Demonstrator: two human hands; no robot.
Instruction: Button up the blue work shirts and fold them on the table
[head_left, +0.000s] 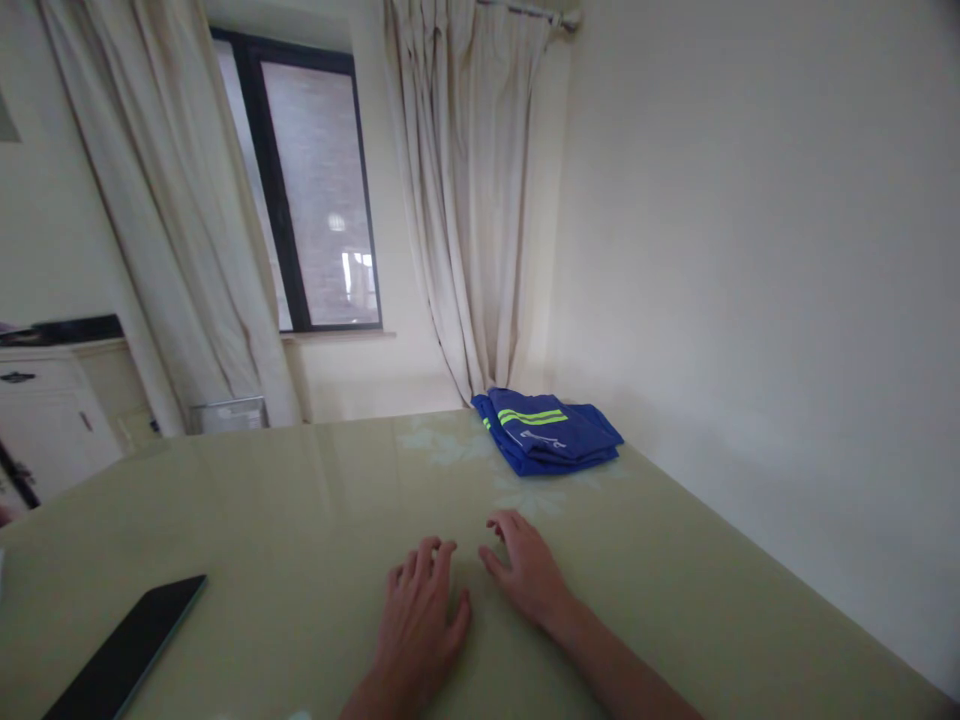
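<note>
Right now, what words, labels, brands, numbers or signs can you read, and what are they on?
Legible text: none.
White script-like mark on the folded blue cloth: too small and blurred to read; can't tell whether it's lettering or a logo.
Dark flat slab: no text visible on its upper face.

Yellow-green-striped blue cloth (553,438) and green tabletop (300,540) with pale floral pattern

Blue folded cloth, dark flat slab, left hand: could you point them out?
Blue folded cloth (551,433), head view: its upper face.
Dark flat slab (125,652), head view: its top surface.
Left hand (421,614), head view: its back.
</note>
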